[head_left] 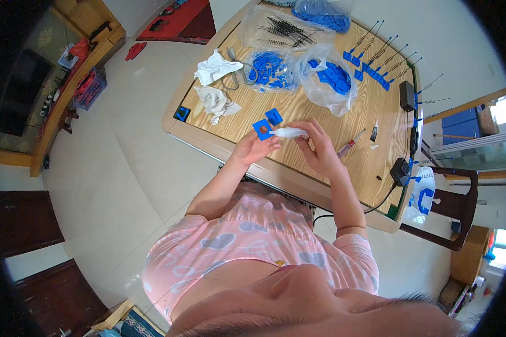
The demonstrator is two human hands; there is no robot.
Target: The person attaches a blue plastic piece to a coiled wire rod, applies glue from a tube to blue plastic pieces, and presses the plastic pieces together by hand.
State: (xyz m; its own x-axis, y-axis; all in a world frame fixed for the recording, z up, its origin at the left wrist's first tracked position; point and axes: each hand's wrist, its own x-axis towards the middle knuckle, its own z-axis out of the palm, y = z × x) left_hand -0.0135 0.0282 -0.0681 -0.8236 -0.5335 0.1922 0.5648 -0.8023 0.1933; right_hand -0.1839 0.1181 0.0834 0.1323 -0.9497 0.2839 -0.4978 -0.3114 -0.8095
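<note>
My left hand (251,150) pinches a flat blue square piece (258,126) with a round opening in its middle. In my right hand (320,149) lies a small white squeeze bottle (290,132), tipped sideways, its thin nozzle at the edge of the blue square. Whether the nozzle touches it, I cannot tell. Just beyond, on the wooden table (208,132), rests another blue square piece (274,117). To the right of my right hand lies a screwdriver (351,144) with a reddish clear handle.
Clear bags with small blue parts (270,68), larger blue parts (333,77) and dark springs (287,31) cover the far side. Springs on blue bases (374,73) line the right edge. Crumpled white cloths (216,66) sit left; a black adapter (400,170) with cable is at right.
</note>
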